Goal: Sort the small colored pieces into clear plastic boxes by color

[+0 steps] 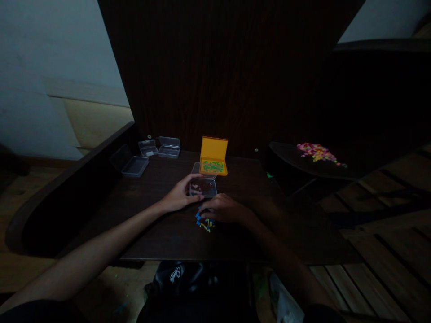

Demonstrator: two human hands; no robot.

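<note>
My left hand (183,194) grips the left side of an open clear plastic box (210,195), thumb at its near edge and fingers over its far side. Small reddish-brown bits show inside the box. Just in front of it lies a loose pile of small blue and yellow pieces (205,225) on the dark wooden surface. Over the pile's far side, my right hand (222,208) has its fingers bent down and closed together at the blue pieces; what lies between the fingertips is hidden. Behind the clear box stands an open yellow box (214,148) containing small green pieces (213,167).
Several open clear cases, including a larger one (135,166) and a smaller one (169,148), sit at the back left. To the right, a raised dark ledge (286,154) bears a heap of pink and yellow pieces (318,152). A dark panel (218,67) rises behind.
</note>
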